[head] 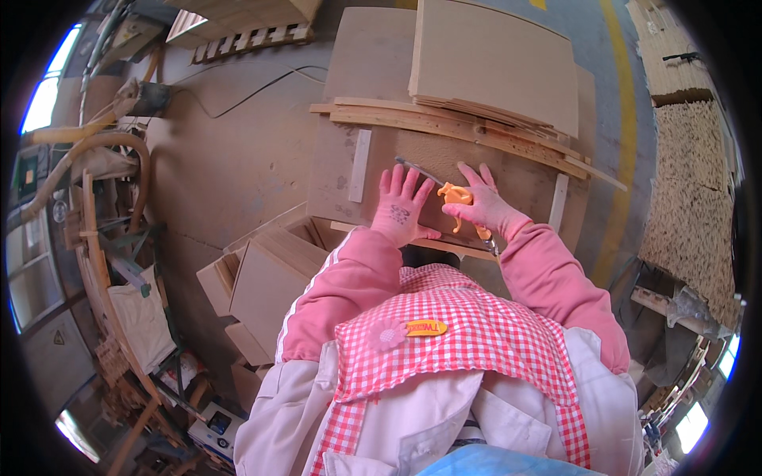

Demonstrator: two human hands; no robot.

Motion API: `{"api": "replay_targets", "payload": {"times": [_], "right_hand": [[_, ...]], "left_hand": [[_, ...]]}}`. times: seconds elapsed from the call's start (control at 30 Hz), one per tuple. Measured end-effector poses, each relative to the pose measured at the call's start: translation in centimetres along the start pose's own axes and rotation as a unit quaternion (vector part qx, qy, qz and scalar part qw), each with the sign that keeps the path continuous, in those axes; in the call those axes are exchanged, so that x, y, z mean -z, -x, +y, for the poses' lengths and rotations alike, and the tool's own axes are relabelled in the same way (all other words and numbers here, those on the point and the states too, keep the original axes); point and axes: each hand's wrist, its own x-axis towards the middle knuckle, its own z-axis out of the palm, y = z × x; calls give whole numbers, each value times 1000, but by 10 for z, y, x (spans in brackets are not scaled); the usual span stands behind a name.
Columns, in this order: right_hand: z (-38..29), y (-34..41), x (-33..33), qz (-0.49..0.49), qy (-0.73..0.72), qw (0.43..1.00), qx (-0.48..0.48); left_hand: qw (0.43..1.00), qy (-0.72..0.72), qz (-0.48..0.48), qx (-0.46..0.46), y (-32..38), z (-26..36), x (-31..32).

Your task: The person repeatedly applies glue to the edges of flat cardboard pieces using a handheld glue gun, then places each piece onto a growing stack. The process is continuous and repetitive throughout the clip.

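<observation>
My right hand [489, 205], in a pink glove, is wrapped around an orange air blow gun [457, 195]. Its thin metal nozzle [419, 169] points up and left, past the fingertips of my left hand [397, 208]. That hand wears a pink glove with a dark print on its back. Its fingers are spread, palm down, and it holds nothing. Both hands are over a brown board [411, 143] with dust on it; whether the left palm touches it, I cannot tell. A hose fitting [490, 245] shows below the right hand.
Wooden battens [452, 126] cross the board beyond my hands, before a stack of fibreboard panels [494, 59]. Pale strips lie at left [359, 166] and right [558, 202]. More panels [277, 265] stand at lower left. Stacked wood strips [684, 196] rise at far right.
</observation>
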Motion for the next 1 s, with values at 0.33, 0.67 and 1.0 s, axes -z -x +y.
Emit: {"api": "replay_targets", "payload": {"times": [0.33,0.67,1.0], "right_hand": [[16,0,-11,3,-41,999,22],[26,56,-47,-55,-207,976,36],[102,208,38,129,-221,967,8]], "left_hand": [[999,-47,-18,20,9,8,-3],[994,-107,34,3,75,27,-33],[991,-82,60,-92,65,32,86]]}}
